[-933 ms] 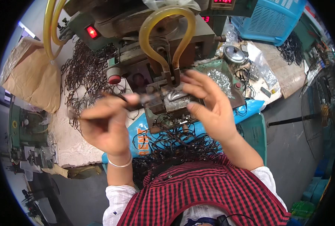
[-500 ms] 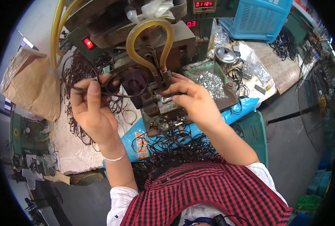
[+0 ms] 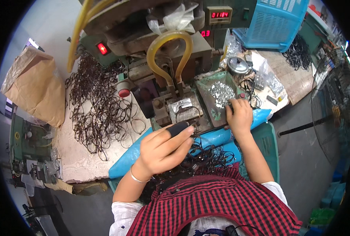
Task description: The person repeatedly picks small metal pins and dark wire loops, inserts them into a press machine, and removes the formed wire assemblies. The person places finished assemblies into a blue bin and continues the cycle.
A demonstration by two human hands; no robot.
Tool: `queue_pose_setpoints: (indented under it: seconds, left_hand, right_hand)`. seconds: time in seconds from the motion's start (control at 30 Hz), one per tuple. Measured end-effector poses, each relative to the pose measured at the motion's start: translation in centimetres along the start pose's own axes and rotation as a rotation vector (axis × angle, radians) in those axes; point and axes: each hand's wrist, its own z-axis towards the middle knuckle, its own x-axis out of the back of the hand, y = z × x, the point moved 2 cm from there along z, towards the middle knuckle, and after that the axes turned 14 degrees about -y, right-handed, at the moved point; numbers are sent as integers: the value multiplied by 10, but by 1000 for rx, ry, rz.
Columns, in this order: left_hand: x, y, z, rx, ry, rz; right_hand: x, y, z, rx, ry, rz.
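Observation:
My left hand (image 3: 163,151) is closed in a pinch on a thin dark cord (image 3: 201,114), just in front of the press. A black cover sits on one of its fingers. The cord curves up over the press's metal block (image 3: 186,112), where a silvery piece (image 3: 181,104) lies. My right hand (image 3: 241,118) rests at the right side of a green tray (image 3: 203,87) heaped with small shiny metal pieces (image 3: 222,93). Its fingers are bent together by the tray's rim, and whatever is between their tips is too small to make out.
A tangle of dark cord loops (image 3: 94,106) covers the bench at left, beside a brown paper sack (image 3: 35,84). A red button (image 3: 124,93) stands left of the press. A yellow hose (image 3: 190,45) arches above it. Behind the tray are a lidded metal pot (image 3: 238,65) and a blue crate (image 3: 275,23).
My left hand has come from over the left tangle to the front of the press with a cord. My right hand has left the press for the metal pieces' tray. The view has shifted slightly.

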Motion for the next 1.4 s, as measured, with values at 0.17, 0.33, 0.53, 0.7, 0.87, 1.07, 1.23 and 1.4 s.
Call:
queue_pose_setpoints:
  seconds: [0.17, 0.33, 0.53, 0.7, 0.87, 1.07, 1.23, 1.4]
  left_hand:
    - [-11, -8, 3, -32, -41, 47]
    - [-16, -11, -2, -7, -18, -4]
    - [-24, 2, -23, 124, 15, -106]
    - [-2, 0, -91, 694, 115, 290]
    - [13, -74, -139, 1089, 163, 237]
    - [-70, -132, -148, 1503, -462, 443]
    - [-62, -137, -209, 1360, -350, 494]
    - [-43, -134, -208, 1433, -45, -75]
  right_hand:
    - [6, -5, 37, 26, 74, 126]
    - [-5, -18, 43, 38, 7, 112]
    - [-33, -11, 69, 22, -93, 139]
    - [-17, 5, 34, -233, -24, 802]
    - [-33, 12, 40, -410, 133, 1362]
    - [-46, -20, 80, -215, -143, 858]
    - [-17, -29, 53, 2, -88, 403]
    - [33, -63, 49, -203, -259, 1212]
